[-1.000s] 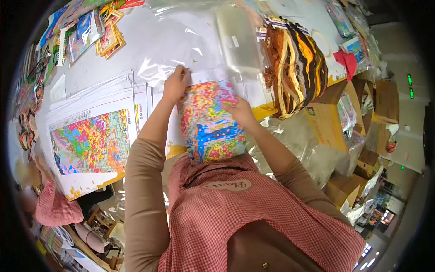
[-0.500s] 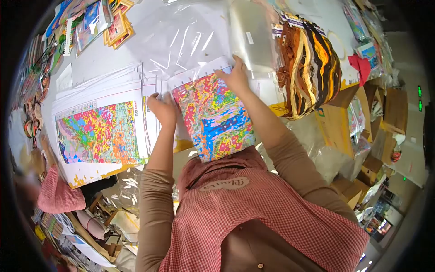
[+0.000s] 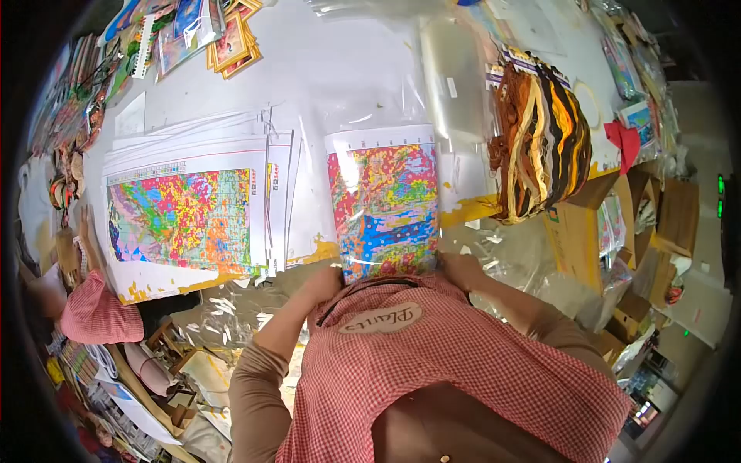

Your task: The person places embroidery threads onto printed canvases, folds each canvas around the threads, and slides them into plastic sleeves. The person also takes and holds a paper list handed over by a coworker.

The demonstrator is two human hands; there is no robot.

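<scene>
A folded colourful chart sheet (image 3: 390,208) lies inside a clear plastic bag (image 3: 363,85), its lower end hanging over the table edge against the apron. My left hand (image 3: 326,284) is at the lower left corner of the bag, and my right hand (image 3: 459,270) is at its lower right corner. The fingers of both hands are mostly hidden, so their grip is not visible. To the left, a stack of printed charts (image 3: 181,216) rests on the white table (image 3: 309,38).
Bundled brown, black and yellow threads (image 3: 544,139) lie right of the bag, beside a pile of clear bags (image 3: 455,92). Gold-framed cards (image 3: 231,46) sit at the upper left. Cardboard boxes (image 3: 575,239) stand at the right. Another person's checked sleeve (image 3: 100,312) shows at the left.
Both hands have moved down from the upper part of the sheet to the bag's lower corners. The sheet now lies straighter inside the plastic, and the view has shifted.
</scene>
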